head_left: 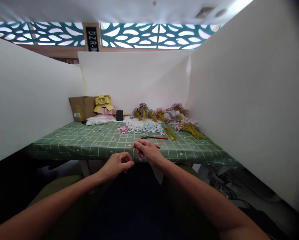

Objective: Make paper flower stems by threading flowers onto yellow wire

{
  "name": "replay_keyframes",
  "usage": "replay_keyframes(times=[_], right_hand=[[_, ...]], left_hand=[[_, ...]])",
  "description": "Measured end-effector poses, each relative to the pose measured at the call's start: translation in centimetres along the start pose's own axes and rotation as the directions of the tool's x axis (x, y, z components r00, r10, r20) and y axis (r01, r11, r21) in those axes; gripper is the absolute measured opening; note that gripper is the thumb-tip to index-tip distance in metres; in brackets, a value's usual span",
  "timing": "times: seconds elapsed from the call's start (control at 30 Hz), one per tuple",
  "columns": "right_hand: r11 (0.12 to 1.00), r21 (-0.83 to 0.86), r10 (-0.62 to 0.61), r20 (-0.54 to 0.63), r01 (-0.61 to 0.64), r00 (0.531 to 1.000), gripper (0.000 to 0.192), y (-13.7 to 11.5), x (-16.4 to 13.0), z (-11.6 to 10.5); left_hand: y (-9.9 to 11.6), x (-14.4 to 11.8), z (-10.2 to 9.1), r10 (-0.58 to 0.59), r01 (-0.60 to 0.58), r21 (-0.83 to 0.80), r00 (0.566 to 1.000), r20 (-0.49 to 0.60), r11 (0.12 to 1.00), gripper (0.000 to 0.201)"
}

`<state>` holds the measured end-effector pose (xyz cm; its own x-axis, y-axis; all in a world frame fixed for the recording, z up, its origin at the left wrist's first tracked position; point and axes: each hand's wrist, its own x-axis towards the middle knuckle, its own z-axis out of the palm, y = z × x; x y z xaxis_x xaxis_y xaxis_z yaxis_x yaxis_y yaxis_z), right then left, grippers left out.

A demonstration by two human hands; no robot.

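My left hand (119,162) hangs just off the table's front edge, its fingers curled in toward the thumb. My right hand (146,149) is a little higher and to the right, over the edge, with thumb and fingers pressed together. Whatever either hand pinches is too small to make out; the hands are close but apart. Pliers (160,137) with red handles lie just beyond my right hand, which hides part of them. Behind them spreads a pile of small pale blue and white flower pieces (149,126), with a few pink pieces (123,129) at its left.
Gold wire stems (170,133) lie right of the pliers. Bunches of beaded stems (189,128) line the back right. At the back left stand a cardboard box (81,106), a yellow bow (103,102), a white bag (96,120) and a black phone (119,115). White panels enclose the green checked tablecloth (71,141).
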<state>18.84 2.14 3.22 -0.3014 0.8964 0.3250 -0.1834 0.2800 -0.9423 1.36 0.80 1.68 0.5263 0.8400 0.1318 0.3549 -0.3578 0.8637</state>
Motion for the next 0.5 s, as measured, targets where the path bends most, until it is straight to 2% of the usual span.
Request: replay_keyframes(times=[0.27, 0.5], right_hand=[[0.998, 0.006, -0.067, -0.111, 0.069, 0.992, 0.033, -1.5, 0.7, -2.2], [0.994, -0.015, -0.108, -0.155, 0.107, 0.982, 0.033, -2.0, 0.8, -2.7]], left_hand=[[-1.2, 0.5, 0.9, -0.030, 0.030, 0.018, 0.999, -0.012, 0.999, 0.020], [-2.1, 0.6, 1.0, -0.025, 0.025, -0.014, 0.999, -0.035, 1.000, 0.021]])
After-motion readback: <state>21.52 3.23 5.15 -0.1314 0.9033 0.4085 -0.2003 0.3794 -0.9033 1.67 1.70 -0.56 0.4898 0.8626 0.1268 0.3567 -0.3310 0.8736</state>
